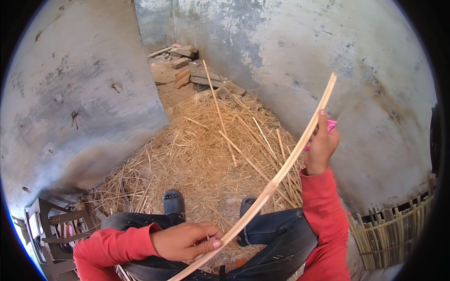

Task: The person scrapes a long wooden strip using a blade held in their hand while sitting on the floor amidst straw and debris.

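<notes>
A long, pale split-bamboo strip (294, 154) slants from the lower middle up to the right, with a node partway along it. My right hand (322, 144) is closed round its upper part, and a short length sticks out above the fist. Something bright pink (332, 125) also shows in that hand, mostly hidden by the fingers; I cannot make out what it is. Lower down, my left hand (187, 240) grips the strip between thumb and fingers, above my lap. The strip's near end runs out of view at the bottom.
Bamboo shavings (187, 136) and loose strips (218, 112) cover the floor ahead. Bricks (182, 62) lie at the back by a grey wall (300, 42). A wooden chair (65, 225) stands at left, a slatted bamboo piece (393, 229) at right.
</notes>
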The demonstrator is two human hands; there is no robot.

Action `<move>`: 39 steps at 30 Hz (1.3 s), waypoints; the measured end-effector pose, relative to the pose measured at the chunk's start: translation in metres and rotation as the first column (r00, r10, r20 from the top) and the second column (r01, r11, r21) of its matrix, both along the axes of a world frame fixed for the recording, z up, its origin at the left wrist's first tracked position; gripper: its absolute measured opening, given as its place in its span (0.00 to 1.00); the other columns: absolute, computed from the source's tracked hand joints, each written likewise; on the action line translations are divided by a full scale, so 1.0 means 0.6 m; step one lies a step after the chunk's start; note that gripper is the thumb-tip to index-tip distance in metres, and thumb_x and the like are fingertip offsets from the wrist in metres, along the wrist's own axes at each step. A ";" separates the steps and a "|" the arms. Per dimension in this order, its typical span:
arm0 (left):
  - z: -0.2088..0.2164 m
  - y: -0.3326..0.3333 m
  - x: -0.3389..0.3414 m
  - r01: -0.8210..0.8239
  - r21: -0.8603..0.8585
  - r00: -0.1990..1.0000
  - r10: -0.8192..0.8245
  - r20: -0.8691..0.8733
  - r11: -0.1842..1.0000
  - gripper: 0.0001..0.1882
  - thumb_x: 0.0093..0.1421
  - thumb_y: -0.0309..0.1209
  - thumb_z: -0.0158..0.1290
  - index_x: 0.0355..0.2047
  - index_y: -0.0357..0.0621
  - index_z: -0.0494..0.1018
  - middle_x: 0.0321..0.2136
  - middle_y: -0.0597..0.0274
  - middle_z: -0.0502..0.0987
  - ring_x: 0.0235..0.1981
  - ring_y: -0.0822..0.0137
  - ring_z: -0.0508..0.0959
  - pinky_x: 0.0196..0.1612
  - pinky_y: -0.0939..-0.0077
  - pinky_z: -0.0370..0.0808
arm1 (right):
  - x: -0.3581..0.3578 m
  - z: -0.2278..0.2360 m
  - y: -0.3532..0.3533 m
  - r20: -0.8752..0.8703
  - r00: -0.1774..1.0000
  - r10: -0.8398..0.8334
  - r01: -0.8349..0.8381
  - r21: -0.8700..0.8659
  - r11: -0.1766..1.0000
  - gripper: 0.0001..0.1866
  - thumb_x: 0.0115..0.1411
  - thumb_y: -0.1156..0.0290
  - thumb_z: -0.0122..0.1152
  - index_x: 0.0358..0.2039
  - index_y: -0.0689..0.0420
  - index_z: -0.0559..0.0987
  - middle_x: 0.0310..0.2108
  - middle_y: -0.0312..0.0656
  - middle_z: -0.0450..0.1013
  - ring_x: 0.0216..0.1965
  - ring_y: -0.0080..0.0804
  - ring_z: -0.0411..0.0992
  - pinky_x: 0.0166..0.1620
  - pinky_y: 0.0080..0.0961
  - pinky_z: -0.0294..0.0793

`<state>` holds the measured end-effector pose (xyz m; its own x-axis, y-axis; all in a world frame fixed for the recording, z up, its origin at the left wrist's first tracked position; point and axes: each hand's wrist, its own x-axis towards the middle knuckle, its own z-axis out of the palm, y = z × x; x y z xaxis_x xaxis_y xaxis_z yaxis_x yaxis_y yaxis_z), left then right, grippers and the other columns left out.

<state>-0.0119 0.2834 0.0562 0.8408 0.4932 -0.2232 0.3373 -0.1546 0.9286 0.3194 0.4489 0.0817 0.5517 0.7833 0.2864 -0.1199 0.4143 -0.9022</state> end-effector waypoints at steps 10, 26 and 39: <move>0.005 -0.023 0.015 -0.386 -0.689 0.767 0.629 0.130 0.614 0.14 0.79 0.40 0.34 0.44 0.44 0.64 0.18 0.69 0.62 0.14 0.78 0.59 0.16 0.83 0.59 | -0.043 0.006 -0.061 0.326 0.846 0.422 -0.413 -0.102 0.905 0.19 0.74 0.58 0.54 0.33 0.60 0.79 0.18 0.25 0.63 0.18 0.12 0.56 0.22 0.17 0.53; 0.002 -0.019 0.014 -0.263 -0.740 0.710 0.643 0.286 0.619 0.17 0.79 0.42 0.32 0.45 0.43 0.64 0.16 0.71 0.55 0.12 0.79 0.52 0.16 0.81 0.52 | -0.087 -0.001 -0.094 0.604 0.610 0.512 -0.449 -0.268 0.852 0.24 0.75 0.58 0.52 0.29 0.65 0.79 0.13 0.35 0.59 0.18 0.20 0.57 0.22 0.29 0.57; 0.029 -0.006 -0.004 -0.118 -0.889 0.751 0.626 0.212 0.442 0.16 0.79 0.44 0.34 0.43 0.46 0.64 0.16 0.72 0.54 0.12 0.80 0.51 0.14 0.83 0.50 | -0.079 -0.013 -0.090 0.487 0.589 0.645 -0.543 -0.352 0.762 0.29 0.76 0.54 0.48 0.21 0.60 0.72 0.13 0.32 0.58 0.16 0.19 0.56 0.21 0.27 0.54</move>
